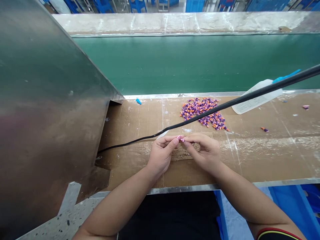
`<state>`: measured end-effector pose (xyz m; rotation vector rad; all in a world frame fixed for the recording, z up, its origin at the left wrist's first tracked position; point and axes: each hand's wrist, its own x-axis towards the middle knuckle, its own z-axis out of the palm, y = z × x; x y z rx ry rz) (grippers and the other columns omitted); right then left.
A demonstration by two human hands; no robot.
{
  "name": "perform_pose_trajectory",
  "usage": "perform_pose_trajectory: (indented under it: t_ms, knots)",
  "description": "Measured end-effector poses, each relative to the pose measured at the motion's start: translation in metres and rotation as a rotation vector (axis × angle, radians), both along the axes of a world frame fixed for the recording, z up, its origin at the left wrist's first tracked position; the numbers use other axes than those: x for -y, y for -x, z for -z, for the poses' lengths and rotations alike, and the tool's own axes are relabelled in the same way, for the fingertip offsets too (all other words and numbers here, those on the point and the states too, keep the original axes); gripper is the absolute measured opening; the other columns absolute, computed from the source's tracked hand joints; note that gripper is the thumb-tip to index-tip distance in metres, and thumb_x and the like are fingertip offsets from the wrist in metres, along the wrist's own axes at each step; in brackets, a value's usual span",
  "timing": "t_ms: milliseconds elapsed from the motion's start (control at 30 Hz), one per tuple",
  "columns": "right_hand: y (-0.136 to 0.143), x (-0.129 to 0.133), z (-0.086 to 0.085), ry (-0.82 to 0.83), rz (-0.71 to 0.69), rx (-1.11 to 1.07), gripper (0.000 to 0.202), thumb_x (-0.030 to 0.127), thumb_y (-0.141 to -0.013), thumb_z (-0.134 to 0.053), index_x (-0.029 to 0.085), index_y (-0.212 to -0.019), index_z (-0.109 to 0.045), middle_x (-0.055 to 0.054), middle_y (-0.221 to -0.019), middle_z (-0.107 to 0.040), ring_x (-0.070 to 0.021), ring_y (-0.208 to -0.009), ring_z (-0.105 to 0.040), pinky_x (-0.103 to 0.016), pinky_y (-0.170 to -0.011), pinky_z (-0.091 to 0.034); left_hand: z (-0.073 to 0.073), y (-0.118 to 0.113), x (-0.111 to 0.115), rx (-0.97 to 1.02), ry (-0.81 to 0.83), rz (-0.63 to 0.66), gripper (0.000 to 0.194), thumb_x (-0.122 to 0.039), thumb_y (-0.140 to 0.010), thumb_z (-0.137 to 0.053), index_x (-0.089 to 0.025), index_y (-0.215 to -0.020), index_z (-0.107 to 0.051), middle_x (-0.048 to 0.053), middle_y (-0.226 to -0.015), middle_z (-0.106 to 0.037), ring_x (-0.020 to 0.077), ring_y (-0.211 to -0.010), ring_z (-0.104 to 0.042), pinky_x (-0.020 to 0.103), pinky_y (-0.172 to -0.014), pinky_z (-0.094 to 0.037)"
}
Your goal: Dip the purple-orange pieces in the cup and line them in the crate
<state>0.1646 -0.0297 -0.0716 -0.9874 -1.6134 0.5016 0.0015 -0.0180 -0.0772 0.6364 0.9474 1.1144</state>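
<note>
My left hand point(162, 155) and my right hand point(206, 153) meet over the cardboard-covered bench, fingertips almost touching. Thumb and forefinger of the left pinch a small pink piece point(179, 137). My right fingertips are closed on its right end, where a lighter pink bit shows; the fingers partly hide the piece and its exact kind is unclear. Just beyond my hands lies a pile of small purple and orange pieces point(200, 111). A white sliver of something point(163, 134) shows behind my left hand.
A black cable point(140, 137) slants across the bench, passing over the pile and a white bottle with a blue nozzle point(257, 96). A large metal panel point(55, 100) bounds the left. Behind runs a green belt point(175, 63). Loose pieces include a blue one point(138, 101).
</note>
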Motion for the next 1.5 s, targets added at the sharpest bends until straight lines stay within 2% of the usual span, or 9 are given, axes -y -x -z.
perform_pose_trajectory:
  t_ms: [167, 367, 500, 633, 867, 1033, 1267, 1367, 1500]
  knots:
    - [0.000, 0.001, 0.002, 0.016, 0.056, 0.048, 0.014, 0.013, -0.095, -0.077, 0.026, -0.100, -0.078, -0.003, -0.096, -0.086, -0.0203, -0.086, -0.085, -0.033, -0.080, -0.071, 0.003, 0.000, 0.000, 0.006, -0.028, 0.012, 0.040, -0.055, -0.061, -0.105, -0.026, -0.083, -0.088, 0.009, -0.098, -0.085, 0.0150, -0.085, -0.078, 0.025, -0.089, -0.063]
    - [0.001, -0.002, 0.000, -0.085, 0.056, 0.087, 0.021, 0.008, -0.095, -0.077, 0.027, -0.103, -0.077, -0.002, -0.095, -0.086, -0.0191, -0.086, -0.084, -0.031, -0.080, -0.072, 0.005, 0.000, 0.001, -0.009, -0.059, 0.010, 0.041, -0.056, -0.063, -0.104, -0.027, -0.085, -0.088, 0.007, -0.089, -0.084, 0.0176, -0.087, -0.079, 0.029, -0.092, -0.065]
    - [0.001, -0.002, 0.000, -0.105, 0.052, 0.089, 0.021, 0.007, -0.094, -0.078, 0.026, -0.102, -0.076, -0.003, -0.094, -0.086, -0.0191, -0.085, -0.084, -0.032, -0.080, -0.072, 0.002, -0.001, 0.001, -0.018, -0.067, 0.004, 0.039, -0.057, -0.062, -0.104, -0.028, -0.083, -0.088, 0.006, -0.087, -0.084, 0.0165, -0.087, -0.080, 0.024, -0.088, -0.065]
    - [0.000, -0.002, 0.002, -0.115, 0.056, 0.103, 0.022, 0.006, -0.093, -0.078, 0.026, -0.102, -0.075, -0.003, -0.095, -0.085, -0.0186, -0.085, -0.084, -0.031, -0.081, -0.072, 0.003, -0.001, 0.001, -0.018, -0.101, 0.008, 0.036, -0.057, -0.066, -0.103, -0.030, -0.085, -0.088, 0.005, -0.084, -0.083, 0.0164, -0.091, -0.081, 0.023, -0.094, -0.065]
    - [-0.001, -0.002, 0.003, -0.141, 0.070, 0.145, 0.021, 0.007, -0.094, -0.077, 0.026, -0.102, -0.074, -0.003, -0.094, -0.084, -0.0184, -0.085, -0.083, -0.031, -0.077, -0.072, 0.009, 0.001, 0.004, -0.097, -0.266, -0.010, 0.023, -0.050, -0.081, -0.096, -0.032, -0.094, -0.089, 0.009, -0.106, -0.085, 0.0186, -0.101, -0.083, 0.022, -0.098, -0.065]
    - [-0.001, -0.002, 0.001, -0.207, 0.085, 0.202, 0.020, 0.007, -0.096, -0.076, 0.026, -0.103, -0.073, -0.002, -0.091, -0.082, -0.0172, -0.080, -0.081, -0.030, -0.074, -0.071, 0.010, 0.002, 0.007, -0.203, -0.387, -0.028, 0.012, -0.040, -0.089, -0.090, -0.032, -0.098, -0.088, 0.008, -0.107, -0.084, 0.0201, -0.102, -0.083, 0.027, -0.097, -0.067]
    - [-0.005, -0.001, 0.002, -0.262, 0.077, 0.256, 0.026, 0.004, -0.094, -0.076, 0.025, -0.109, -0.075, -0.004, -0.095, -0.082, -0.0178, -0.083, -0.080, -0.031, -0.077, -0.070, 0.005, 0.002, 0.008, -0.258, -0.485, -0.035, 0.010, -0.031, -0.093, -0.086, -0.031, -0.103, -0.088, 0.007, -0.109, -0.084, 0.0224, -0.103, -0.083, 0.034, -0.098, -0.070]
    - [-0.006, 0.000, 0.001, -0.294, 0.064, 0.266, 0.029, 0.003, -0.094, -0.076, 0.024, -0.113, -0.076, -0.005, -0.096, -0.082, -0.0188, -0.084, -0.080, -0.032, -0.076, -0.069, 0.003, 0.003, 0.010, -0.297, -0.503, -0.029, 0.012, -0.028, -0.095, -0.083, -0.031, -0.105, -0.087, 0.007, -0.112, -0.084, 0.0226, -0.107, -0.083, 0.036, -0.102, -0.069]
    - [-0.006, -0.001, 0.000, -0.287, 0.077, 0.252, 0.029, 0.006, -0.096, -0.075, 0.027, -0.116, -0.076, -0.004, -0.096, -0.083, -0.0191, -0.083, -0.081, -0.033, -0.075, -0.070, 0.004, 0.002, 0.014, -0.276, -0.430, -0.024, 0.017, -0.036, -0.092, -0.086, -0.029, -0.107, -0.087, 0.009, -0.114, -0.083, 0.0261, -0.108, -0.082, 0.041, -0.104, -0.069]
